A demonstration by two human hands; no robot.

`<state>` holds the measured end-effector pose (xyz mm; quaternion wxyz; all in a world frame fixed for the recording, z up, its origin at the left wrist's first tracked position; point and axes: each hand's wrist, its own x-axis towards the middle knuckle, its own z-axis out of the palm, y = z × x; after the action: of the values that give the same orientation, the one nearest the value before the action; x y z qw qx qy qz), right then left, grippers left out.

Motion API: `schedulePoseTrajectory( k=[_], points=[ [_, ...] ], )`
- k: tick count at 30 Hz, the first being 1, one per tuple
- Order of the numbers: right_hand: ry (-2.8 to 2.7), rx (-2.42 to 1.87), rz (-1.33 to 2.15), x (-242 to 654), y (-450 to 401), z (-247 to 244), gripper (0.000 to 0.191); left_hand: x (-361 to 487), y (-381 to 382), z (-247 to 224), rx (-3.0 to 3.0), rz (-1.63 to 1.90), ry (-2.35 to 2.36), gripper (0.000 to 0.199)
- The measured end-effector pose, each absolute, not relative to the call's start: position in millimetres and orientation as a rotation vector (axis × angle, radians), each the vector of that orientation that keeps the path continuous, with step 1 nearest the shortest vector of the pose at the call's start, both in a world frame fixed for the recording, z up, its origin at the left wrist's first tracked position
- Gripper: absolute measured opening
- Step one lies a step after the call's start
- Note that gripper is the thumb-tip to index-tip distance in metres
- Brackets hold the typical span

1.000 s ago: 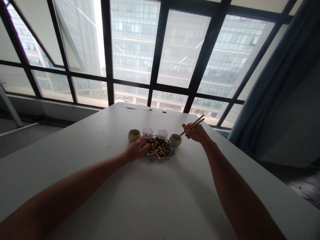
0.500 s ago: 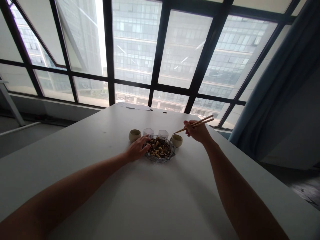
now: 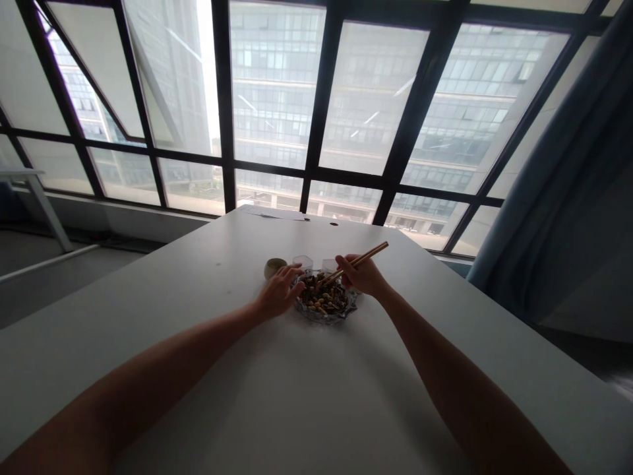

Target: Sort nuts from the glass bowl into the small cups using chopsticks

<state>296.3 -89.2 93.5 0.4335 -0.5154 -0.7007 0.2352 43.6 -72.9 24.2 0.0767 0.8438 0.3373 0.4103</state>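
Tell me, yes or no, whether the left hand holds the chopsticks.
No, the right hand holds the chopsticks, while the left hand is at the side of the glass bowl.

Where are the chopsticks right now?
In the head view, the chopsticks are in the right hand, right of centre, tips down-left at the clear dish of peanuts.

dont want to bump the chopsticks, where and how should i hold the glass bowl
Likely best to hold the glass bowl by its left rim and wall, coming from the left. It sits upright with a raised, uneven rim, and nuts fill its middle. The chopsticks slant in from the far right, held in the right hand, while the left hand is at that left rim.
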Motion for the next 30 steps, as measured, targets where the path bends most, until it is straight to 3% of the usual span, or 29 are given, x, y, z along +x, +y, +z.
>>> schedulePoseTrajectory(
  k=[5,10,12,15,21,30],
  points=[
    [-1.671,-1.247,0.598,298,-94,104,0.056,24,-53,32,2.491,1.467,1.364,0.032],
    [-1.450,-1.247,0.659,304,-94,114,0.053,6,-25,14,2.226,1.293,1.562,0.071],
    [-1.345,-1.261,0.657,306,-93,115,0.053,3,-19,8,2.116,1.206,1.562,0.077],
    [-1.349,-1.234,0.499,306,-97,118,0.054,4,-17,5,2.132,1.282,1.517,0.076],
    [-1.893,-1.128,0.033,297,-123,130,0.050,8,-23,5,2.373,1.414,1.313,0.068],
    [-1.622,-1.086,0.277,304,-111,127,0.059,5,-22,4,2.207,1.368,1.469,0.068]
  ],
)
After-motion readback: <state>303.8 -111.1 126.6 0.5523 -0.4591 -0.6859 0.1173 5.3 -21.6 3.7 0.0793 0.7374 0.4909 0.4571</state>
